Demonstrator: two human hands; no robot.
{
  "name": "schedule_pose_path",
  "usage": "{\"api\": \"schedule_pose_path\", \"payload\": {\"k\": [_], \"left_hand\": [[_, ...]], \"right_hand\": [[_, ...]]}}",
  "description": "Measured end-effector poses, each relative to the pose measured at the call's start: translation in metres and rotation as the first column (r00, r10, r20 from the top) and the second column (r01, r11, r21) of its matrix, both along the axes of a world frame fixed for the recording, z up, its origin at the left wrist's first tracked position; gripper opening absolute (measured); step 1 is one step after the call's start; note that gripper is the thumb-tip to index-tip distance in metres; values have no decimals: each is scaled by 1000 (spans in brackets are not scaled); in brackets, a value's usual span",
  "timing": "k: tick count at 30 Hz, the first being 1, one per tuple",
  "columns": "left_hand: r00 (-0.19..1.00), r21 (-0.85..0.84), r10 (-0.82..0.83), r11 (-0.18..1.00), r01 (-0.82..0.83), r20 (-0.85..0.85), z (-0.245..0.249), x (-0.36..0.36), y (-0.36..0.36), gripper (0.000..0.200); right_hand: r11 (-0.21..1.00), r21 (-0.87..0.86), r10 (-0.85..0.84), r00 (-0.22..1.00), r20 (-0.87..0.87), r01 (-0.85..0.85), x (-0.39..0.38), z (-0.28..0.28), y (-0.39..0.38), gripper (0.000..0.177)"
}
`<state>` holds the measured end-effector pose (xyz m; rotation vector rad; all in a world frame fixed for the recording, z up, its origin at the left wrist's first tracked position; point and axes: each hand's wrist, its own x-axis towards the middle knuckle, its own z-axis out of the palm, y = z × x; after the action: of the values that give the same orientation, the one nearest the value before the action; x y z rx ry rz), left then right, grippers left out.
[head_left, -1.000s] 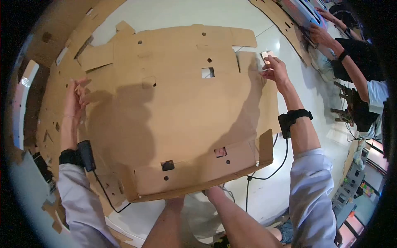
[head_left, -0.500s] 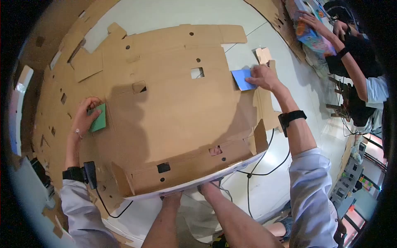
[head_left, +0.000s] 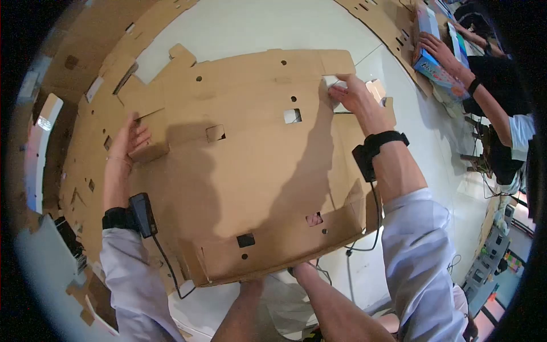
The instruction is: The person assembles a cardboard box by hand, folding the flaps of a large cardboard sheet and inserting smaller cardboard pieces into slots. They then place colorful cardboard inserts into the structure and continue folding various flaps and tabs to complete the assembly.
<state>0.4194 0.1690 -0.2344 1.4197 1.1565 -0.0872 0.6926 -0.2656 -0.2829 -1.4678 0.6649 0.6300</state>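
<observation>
A large brown cardboard sheet [head_left: 262, 165] with creases and cut holes is spread in front of me. Its near panel [head_left: 285, 242] is folded up along the front edge. My left hand [head_left: 130, 139] is open, fingers apart, over a small flap [head_left: 152, 151] on the sheet's left side. At the upper right, my right hand [head_left: 356, 97] is beside a notch in the sheet's edge, its fingers slightly bent and apart. Nothing shows between them, though the fingertips are partly hidden.
More cut cardboard [head_left: 85, 165] lies to the left. White floor tiles [head_left: 250, 28] show beyond the sheet. Another person's hand [head_left: 441, 51] rests on a colourful box [head_left: 436, 71] at the upper right. A cable [head_left: 168, 265] hangs from my left wrist device [head_left: 142, 214].
The green and blue faces of the side flaps no longer show. Both hands have let go of them, and the near panel leans differently. The other person's box has turned.
</observation>
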Motion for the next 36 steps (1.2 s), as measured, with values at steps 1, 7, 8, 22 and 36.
{"api": "schedule_pose_path", "payload": {"k": [1, 7, 8, 22, 36], "left_hand": [[995, -79, 72, 995, -66, 71, -3, 3, 4, 64], [951, 133, -254, 963, 233, 174, 17, 25, -25, 61], [935, 205, -344, 924, 322, 83, 19, 27, -31, 61], [177, 108, -696, 143, 984, -696, 26, 119, -73, 74], [133, 236, -667, -65, 970, -733, 14, 82, -76, 106]], "right_hand": [[983, 81, -166, 986, 5, 165, 4, -6, 2, 39], [848, 513, -179, 983, 45, 131, 4, -7, -11, 29], [875, 469, -164, 985, 54, 120, 5, -9, -12, 28], [741, 617, -204, 965, -166, 263, 21, -10, -18, 46], [772, 480, -406, 905, -129, 416, 16, -4, 15, 23]]}}
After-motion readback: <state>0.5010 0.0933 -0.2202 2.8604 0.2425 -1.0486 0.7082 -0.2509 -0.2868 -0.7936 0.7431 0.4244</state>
